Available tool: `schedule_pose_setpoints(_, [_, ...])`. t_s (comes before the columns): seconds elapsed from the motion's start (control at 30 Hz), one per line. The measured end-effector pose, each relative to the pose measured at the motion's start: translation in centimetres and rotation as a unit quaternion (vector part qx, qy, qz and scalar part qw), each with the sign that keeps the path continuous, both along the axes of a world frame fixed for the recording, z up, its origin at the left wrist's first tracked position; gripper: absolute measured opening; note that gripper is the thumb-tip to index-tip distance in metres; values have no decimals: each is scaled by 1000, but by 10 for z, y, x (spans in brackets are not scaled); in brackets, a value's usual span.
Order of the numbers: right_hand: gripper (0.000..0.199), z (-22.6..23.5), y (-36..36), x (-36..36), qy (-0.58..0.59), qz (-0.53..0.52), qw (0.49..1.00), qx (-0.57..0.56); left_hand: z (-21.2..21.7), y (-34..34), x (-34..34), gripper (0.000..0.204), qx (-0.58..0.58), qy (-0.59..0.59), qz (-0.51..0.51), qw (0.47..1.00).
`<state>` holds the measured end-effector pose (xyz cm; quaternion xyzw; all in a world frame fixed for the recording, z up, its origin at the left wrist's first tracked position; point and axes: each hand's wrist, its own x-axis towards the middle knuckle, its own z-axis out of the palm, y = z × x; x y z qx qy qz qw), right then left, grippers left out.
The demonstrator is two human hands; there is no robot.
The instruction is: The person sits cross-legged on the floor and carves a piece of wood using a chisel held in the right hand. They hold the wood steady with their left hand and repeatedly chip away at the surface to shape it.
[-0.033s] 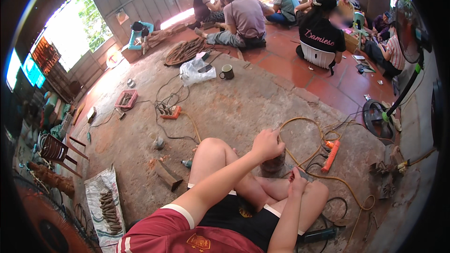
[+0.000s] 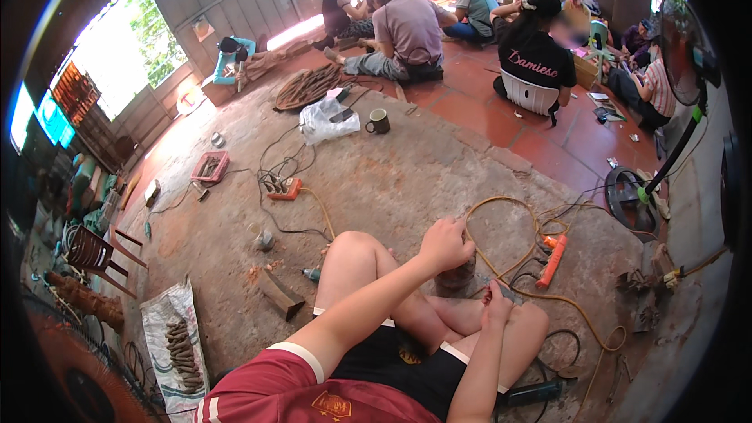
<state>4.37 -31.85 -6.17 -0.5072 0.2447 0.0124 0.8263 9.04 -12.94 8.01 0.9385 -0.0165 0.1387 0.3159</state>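
Note:
I sit cross-legged on a rough concrete floor. My left hand [image 2: 446,244] is closed over the top of a dark, round wooden piece [image 2: 457,277] standing upright on the floor in front of my shins. Just to its right, my right hand [image 2: 495,303] rests on my right knee. Its fingers are curled around a small grey tool [image 2: 510,293], whose tip points toward the base of the wooden piece. Most of the tool is hidden inside the fist.
A yellow cable [image 2: 509,205] loops around an orange power strip [image 2: 552,260] on my right. A fan base [image 2: 627,197] stands beyond. A power tool [image 2: 540,392] lies by my right thigh, a wood block [image 2: 278,294] and a sack [image 2: 157,321] of carved pieces to my left. Several people sit at the back.

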Motion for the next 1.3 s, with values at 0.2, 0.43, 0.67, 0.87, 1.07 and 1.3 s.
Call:
schedule_pose_setpoints(0.2, [14, -10, -1, 2, 3, -2, 1000, 5, -4, 21, -1, 23, -27, -8, -22, 999])
schedule_pose_setpoints(0.43, [13, -17, 7, 0, -8, 21, 999, -30, 2, 60, 10, 26, -78, 50, 18, 996])
schedule_pose_setpoints(0.67, [14, -15, 16, -5, -16, 38, 998, -55, -15, 102, 14, 28, -115, 43, 90, 988])
schedule_pose_setpoints(0.87, [15, -19, 21, -7, -6, 56, 997, -59, -21, 116, 9, 28, -135, 73, 87, 984])
schedule_pose_setpoints(1.07, [17, -11, 22, -3, -28, 44, 993, 108, -24, 123, 14, 29, -145, 84, 69, 983])
schedule_pose_setpoints(1.3, [15, -6, 17, -4, -43, 47, 979, 192, -22, 123, 17, 27, -180, 116, -10, 977])
